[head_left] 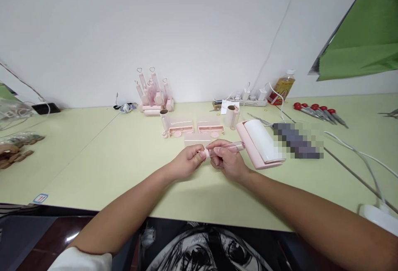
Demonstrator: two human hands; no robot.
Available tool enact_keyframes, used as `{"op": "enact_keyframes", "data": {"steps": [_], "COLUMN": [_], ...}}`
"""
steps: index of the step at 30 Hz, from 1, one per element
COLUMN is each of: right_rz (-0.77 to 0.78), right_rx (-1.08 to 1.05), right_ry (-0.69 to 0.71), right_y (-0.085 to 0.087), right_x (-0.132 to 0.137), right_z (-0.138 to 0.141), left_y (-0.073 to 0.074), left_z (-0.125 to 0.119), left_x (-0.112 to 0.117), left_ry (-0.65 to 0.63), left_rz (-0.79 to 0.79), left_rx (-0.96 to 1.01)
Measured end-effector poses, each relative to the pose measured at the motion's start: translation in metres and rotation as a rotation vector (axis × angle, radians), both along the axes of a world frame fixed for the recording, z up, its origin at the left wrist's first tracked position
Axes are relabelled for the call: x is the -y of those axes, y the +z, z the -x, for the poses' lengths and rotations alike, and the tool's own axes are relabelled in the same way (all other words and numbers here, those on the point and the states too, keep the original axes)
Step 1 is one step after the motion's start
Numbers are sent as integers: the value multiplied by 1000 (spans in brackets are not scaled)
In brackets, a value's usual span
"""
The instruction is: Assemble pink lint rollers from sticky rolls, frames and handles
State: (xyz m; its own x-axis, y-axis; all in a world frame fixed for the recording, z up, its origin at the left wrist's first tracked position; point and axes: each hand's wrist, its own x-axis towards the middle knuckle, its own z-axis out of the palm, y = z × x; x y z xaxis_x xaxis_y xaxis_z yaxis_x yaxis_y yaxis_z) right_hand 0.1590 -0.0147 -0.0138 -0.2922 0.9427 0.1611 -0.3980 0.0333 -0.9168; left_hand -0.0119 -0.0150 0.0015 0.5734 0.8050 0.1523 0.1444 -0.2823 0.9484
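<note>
My right hand (228, 161) is closed round a clear pink tube-shaped handle (228, 147) that points to the right, just above the pale green table (108, 159). My left hand (188, 161) pinches a small pale pink cap (203, 153) at the tube's left end, fingers curled. Both hands meet at the table's middle. Right beside my right hand lies a pink lint roller (261, 142) with a white roll. A pale pink box (197, 139) sits just behind my hands.
Two pink trays (195, 128) with small parts and cardboard tubes (231, 115) lie behind. Further back stand pink heart-topped handles (152, 90), a power strip (245, 98), a bottle (282, 86), red-handled screwdrivers (317, 111) and white cables (357, 150). Brown pieces (12, 150) lie left.
</note>
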Motion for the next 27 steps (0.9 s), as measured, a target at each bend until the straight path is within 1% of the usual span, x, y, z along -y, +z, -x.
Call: {"op": "enact_keyframes", "data": {"steps": [3,5,8,11,13,15,17,19,21,23,24,25,27], "right_rz": [63,104,161,211,212,180,128,55,-37,-116,-142,-157,-169], "right_rx": [-22,-51,-86,-103,-95,-69,-25,43,125,191,212,227,242], "right_ry": [-17,-27,-33,-37,-45,-52,-57,-63,-72,-91,-102,-112,-124], "right_y": [1,1,3,5,6,7,6,6,7,9,10,11,14], "right_x": [-1,-2,-4,-4,-5,-4,-4,-2,0,2,2,3,4], "right_z": [2,4,6,6,6,5,4,3,2,1,1,0,0], "left_y": [-2,-5,-10,-11,-9,-6,-4,-3,-2,-1,0,1,2], "left_z": [-1,-1,0,1,1,1,0,-1,-2,-2,-2,-2,-1], "left_x": [-1,-3,-5,-6,-6,-5,-4,-5,-5,-5,-6,-6,-6], "left_ry": [99,177,259,307,323,304,238,136,39,-19,-32,-38,-44], "left_rz": [-235,-353,-476,-601,-615,-516,-349,-146,103,338,417,465,486], "left_rx": [-143,-239,-335,-387,-382,-323,-206,-79,29,110,146,176,217]}}
